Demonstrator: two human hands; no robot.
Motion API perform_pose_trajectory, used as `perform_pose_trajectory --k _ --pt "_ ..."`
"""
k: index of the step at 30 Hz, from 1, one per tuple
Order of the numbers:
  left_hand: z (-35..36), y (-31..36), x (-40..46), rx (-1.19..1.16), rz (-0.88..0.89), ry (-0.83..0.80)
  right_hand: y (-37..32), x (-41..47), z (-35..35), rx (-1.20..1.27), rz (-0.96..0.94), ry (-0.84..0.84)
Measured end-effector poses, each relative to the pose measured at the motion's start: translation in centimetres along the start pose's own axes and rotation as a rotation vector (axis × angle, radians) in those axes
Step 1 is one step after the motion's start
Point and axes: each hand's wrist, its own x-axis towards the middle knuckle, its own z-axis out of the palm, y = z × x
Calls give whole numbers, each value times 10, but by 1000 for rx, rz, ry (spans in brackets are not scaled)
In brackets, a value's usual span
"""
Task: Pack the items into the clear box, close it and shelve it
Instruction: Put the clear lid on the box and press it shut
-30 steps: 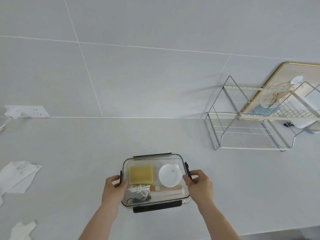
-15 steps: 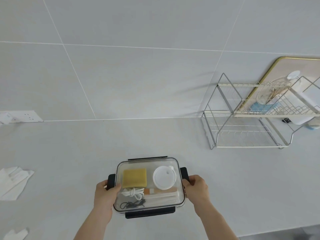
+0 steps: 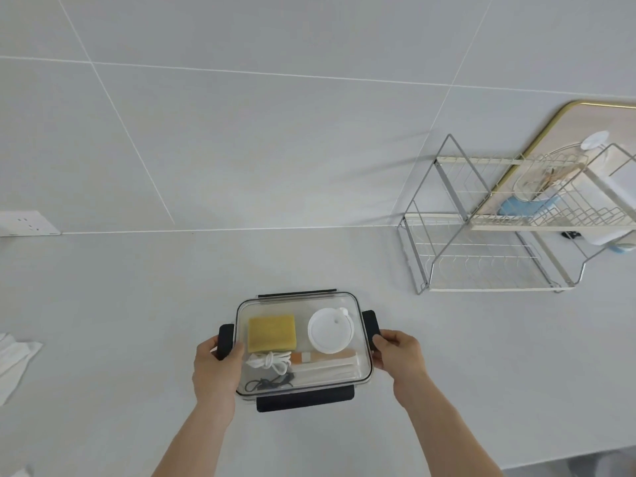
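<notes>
The clear box [image 3: 344, 301] with its lid on rests on the white counter, black latches on all four sides. Through the lid I see a yellow sponge [image 3: 272, 333], a round white lid [image 3: 330, 331], a coiled white cord [image 3: 268, 360], a dark cord [image 3: 272, 384] and pale sticks [image 3: 327, 366]. My left hand [image 3: 215, 370] grips the box's left side at the flipped-out left latch [image 3: 225, 339]. My right hand [image 3: 401, 354] holds the right side, fingers on the right latch [image 3: 371, 327]. The two-tier wire shelf rack [image 3: 481, 266] stands at the far right.
White cloths [image 3: 13, 363] lie at the counter's left edge. A wall socket [image 3: 27, 223] sits low on the tiled wall at left. A gold-rimmed mirror [image 3: 585, 111] leans behind the rack, whose upper tier holds a glass jar [image 3: 547, 180] and a blue item [image 3: 523, 206].
The side latches have swung outward from the box. The view has shifted, so the box and rack sit further left in frame. Both hands stay on the box's sides.
</notes>
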Motion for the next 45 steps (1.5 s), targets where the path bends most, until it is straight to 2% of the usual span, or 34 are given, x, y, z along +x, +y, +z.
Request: perform_pose_trajectory --k 10,15,20,24,26,29,31,33,36,38,41,45 --pt "10 -3 9 -8 -9 62 -7 9 -2 43 79 -72" --pt "4 -10 10 -5 -11 12 -1 11 2 -71 37 -30" --pt "4 -9 7 -7 15 37 -1 8 4 -176 -20 -38" --pt "0 -2 4 -57 -10 -2 5 9 5 -183 56 -48" --pt "-2 1 3 58 63 1 11 4 5 -182 66 29" --pt "1 5 0 342 274 104 7 -7 9 -313 -164 214" --pt "7 10 -3 463 393 154 -2 -11 17 -309 -345 188" --pt "16 16 -5 523 442 127 -10 -11 28 -360 -456 100" --pt "29 14 -3 577 392 17 -13 -7 43 -466 -467 17" --pt "34 10 -4 589 349 -19 -6 -7 51 -576 -450 23" --pt "34 7 -8 626 360 4 3 -7 56 -671 -454 113" --pt "35 6 -11 687 394 33 4 -1 57 -626 -388 130"
